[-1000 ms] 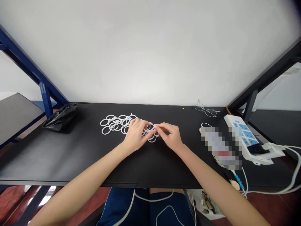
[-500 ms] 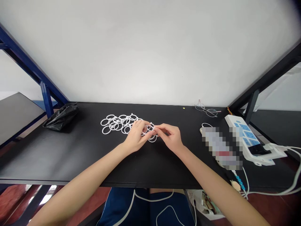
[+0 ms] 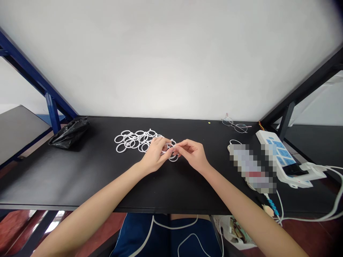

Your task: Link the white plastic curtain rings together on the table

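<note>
A pile of white plastic rings [image 3: 134, 140] lies on the black table [image 3: 107, 175], left of centre. My left hand [image 3: 155, 154] and my right hand [image 3: 193, 153] meet at the pile's right end. Both pinch white rings [image 3: 173, 151] between thumb and fingers just above the table top. The fingers hide how the rings in them are joined.
A crumpled black bag [image 3: 70, 132] sits at the back left. Glasses [image 3: 235, 125] lie at the back right. A white and blue power strip [image 3: 281, 157] with cables [image 3: 332, 210] lies at the right, next to a blurred patch. Black and blue frame struts rise at both sides.
My hands have drawn slightly closer together over the rings at the pile's right end. The rest of the pile has not moved.
</note>
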The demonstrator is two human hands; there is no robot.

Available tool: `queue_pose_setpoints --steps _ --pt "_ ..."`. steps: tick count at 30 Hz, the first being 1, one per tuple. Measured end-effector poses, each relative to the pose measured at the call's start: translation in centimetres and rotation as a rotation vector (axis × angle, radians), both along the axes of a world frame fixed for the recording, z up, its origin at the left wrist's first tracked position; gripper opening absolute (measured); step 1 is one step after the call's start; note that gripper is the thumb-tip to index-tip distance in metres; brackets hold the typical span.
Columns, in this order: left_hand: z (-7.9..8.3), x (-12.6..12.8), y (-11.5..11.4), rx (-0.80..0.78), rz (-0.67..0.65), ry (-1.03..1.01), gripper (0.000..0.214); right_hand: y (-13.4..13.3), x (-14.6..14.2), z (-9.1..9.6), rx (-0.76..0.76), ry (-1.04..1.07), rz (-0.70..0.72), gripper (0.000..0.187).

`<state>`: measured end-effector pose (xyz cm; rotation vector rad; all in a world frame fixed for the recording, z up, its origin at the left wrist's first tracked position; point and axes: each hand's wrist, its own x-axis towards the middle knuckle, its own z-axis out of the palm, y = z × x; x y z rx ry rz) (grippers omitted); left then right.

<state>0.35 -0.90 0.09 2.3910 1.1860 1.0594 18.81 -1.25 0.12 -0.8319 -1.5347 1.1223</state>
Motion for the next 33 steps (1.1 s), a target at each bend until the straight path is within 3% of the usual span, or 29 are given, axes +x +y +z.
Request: queue_pose_setpoints --steps 5,14,26,33 --pt "0.1 0.1 0.0 -0.011 0.016 -0.021 0.021 0.0 0.1 0.1 0.028 -0.039 -0.019 0.021" --pt "0.3 0.6 -0.5 -0.061 -0.003 -0.086 0.022 -0.4 0.2 -0.5 0.27 -0.344 0.024 0.034" --pt "0.3 1.1 -1.0 -0.143 0.009 -0.188 0.021 -0.6 -0.1 -0.9 0.305 -0.368 0.004 0.034" --pt "0.1 1.0 -0.8 -0.133 0.013 -0.144 0.022 -0.6 -0.2 -1.1 0.272 -0.355 -0.007 0.035"
